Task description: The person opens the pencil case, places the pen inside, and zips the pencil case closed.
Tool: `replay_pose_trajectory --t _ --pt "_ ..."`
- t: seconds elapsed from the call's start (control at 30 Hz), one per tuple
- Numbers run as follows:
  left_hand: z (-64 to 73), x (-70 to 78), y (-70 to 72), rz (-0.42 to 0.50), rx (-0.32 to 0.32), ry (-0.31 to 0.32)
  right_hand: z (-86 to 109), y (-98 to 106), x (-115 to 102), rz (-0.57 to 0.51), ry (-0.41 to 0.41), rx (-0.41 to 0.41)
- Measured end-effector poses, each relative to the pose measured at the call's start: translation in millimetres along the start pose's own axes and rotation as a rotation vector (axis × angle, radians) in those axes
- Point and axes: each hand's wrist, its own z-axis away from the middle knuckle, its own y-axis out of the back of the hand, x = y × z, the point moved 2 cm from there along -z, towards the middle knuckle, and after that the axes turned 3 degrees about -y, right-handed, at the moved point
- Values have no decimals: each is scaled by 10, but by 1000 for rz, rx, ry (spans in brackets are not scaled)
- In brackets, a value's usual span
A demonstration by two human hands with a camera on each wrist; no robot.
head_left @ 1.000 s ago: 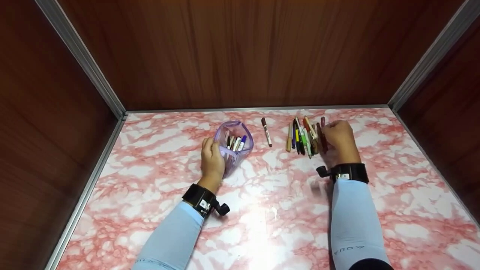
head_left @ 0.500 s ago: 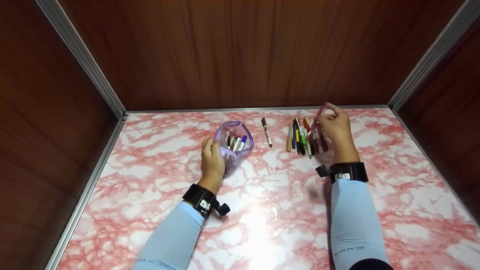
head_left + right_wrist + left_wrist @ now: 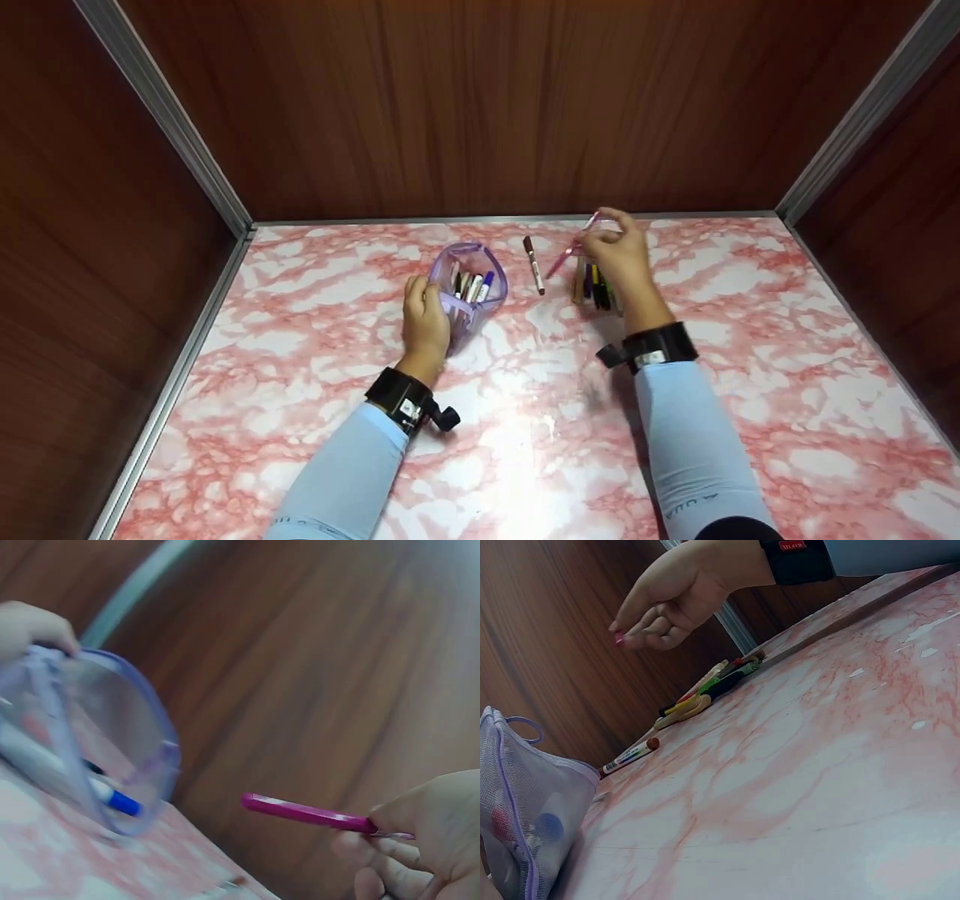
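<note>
My left hand (image 3: pixel 425 319) grips the side of a mesh pencil pouch (image 3: pixel 544 810) with purple trim, whose mouth gapes toward the back. Inside it stand several markers, one with a blue cap (image 3: pixel 124 803). Between thumb and fingers my right hand (image 3: pixel 621 251) pinches a magenta pen (image 3: pixel 307 814), raised above the table and slanting down to the left. Under that hand lies a row of several pens (image 3: pixel 598 289), partly hidden by it. A white marker with a brown cap (image 3: pixel 534 264) rests between the pouch and the row.
The table (image 3: pixel 495 420) has a pink and white marbled top. Dark wood panels (image 3: pixel 510 112) with metal edging enclose it at the back and both sides. Both wrists wear black bands (image 3: pixel 660 346) with small cameras.
My right hand has picked the magenta pen from the right end of the row, raised it and carried it left toward the pouch. The left hand and pouch have stayed put.
</note>
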Motion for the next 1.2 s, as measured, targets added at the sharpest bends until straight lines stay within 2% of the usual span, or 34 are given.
replay_pose_trajectory --t 0.17,0.23,0.53,0.67,0.8,0.93,1.07,1.2 --pt "3 11 -13 21 0 -5 124 -404 123 -13 98 82" --pt "7 17 -25 20 3 -11 184 -537 165 -9 106 94" --pt "5 22 -29 17 6 -18 397 -956 311 -3 69 -17" --pt "4 18 -27 8 2 -9 483 -1092 373 42 46 -89" --pt "10 23 -18 4 4 -15 561 -1187 410 147 73 -215" --pt "11 18 -15 -4 4 -13 601 -1215 401 286 137 -319" --pt "5 13 -13 1 -5 9 571 -1149 341 364 172 -309" --pt "8 15 -6 3 -4 21 478 -1016 294 384 96 -265"
